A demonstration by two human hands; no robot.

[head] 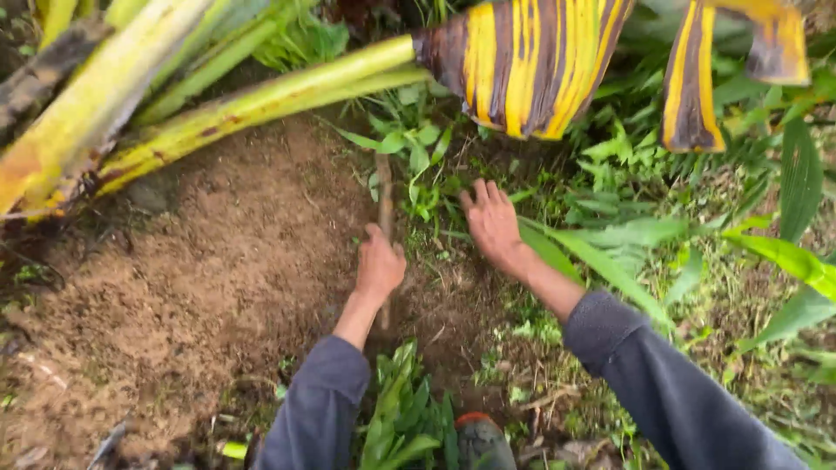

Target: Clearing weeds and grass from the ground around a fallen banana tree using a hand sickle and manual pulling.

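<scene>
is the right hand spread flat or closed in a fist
Spread flat. The right hand lies palm down on the weedy ground, fingers apart and holding nothing, while the left hand grips a wooden stick.

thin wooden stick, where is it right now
In the head view the thin wooden stick stands mid-frame, gripped by the left hand, at the bare brown soil's edge, left of the open right hand.

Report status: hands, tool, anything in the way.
Left hand shut on wooden handle, upright in bare soil. Right hand open, flat on low weeds. Yellowed banana leaf hangs just beyond both hands.
</scene>
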